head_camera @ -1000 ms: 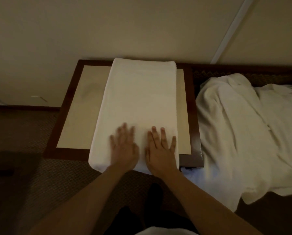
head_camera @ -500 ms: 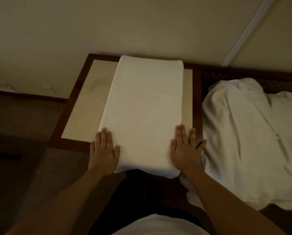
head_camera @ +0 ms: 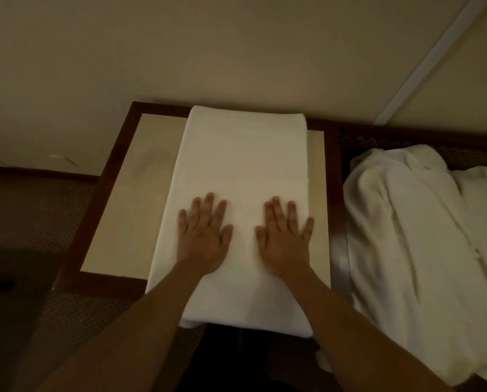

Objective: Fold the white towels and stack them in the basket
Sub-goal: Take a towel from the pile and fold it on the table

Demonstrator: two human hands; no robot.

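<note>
Folded towel: lay lengthwise on the tabletop, its near end overhanging the front edge.
Left hand: rested flat on the towel's near half, grip apart with fingers straight and spread.
Right hand: flat on the towel beside the left, grip likewise apart, holding nothing.
Loose towels: heaped in rumpled folds just right of the tabletop.
Basket: could not be made out.
</note>
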